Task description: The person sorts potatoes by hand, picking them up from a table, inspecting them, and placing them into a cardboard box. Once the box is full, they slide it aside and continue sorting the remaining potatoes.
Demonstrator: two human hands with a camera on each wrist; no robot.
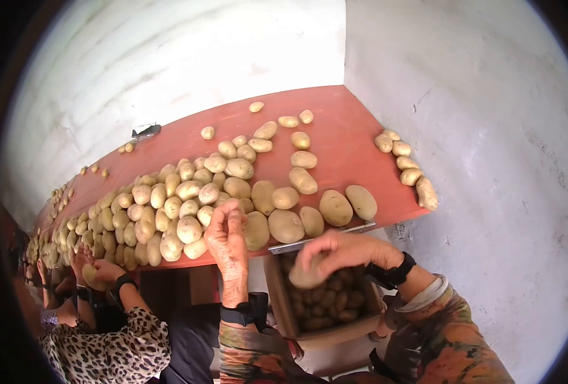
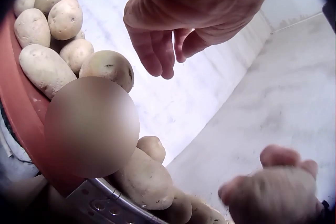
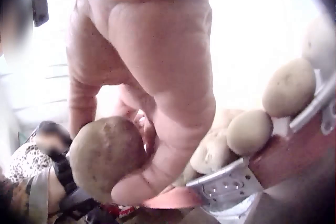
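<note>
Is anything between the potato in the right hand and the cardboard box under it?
Nothing visible: the right hand holds the potato over the open cardboard box, and the left hand is off to the side, empty.

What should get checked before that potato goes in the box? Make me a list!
1. The right hand has a good hold on the potato: ok.
2. The potato is above the box: ok.
3. The box has room below its rim: ok.
4. The left hand is free and holds nothing: ok.
5. The edge potatoes sit steady on the table: cannot tell.
6. The potato's hidden side has no bad spots: cannot tell.
</note>
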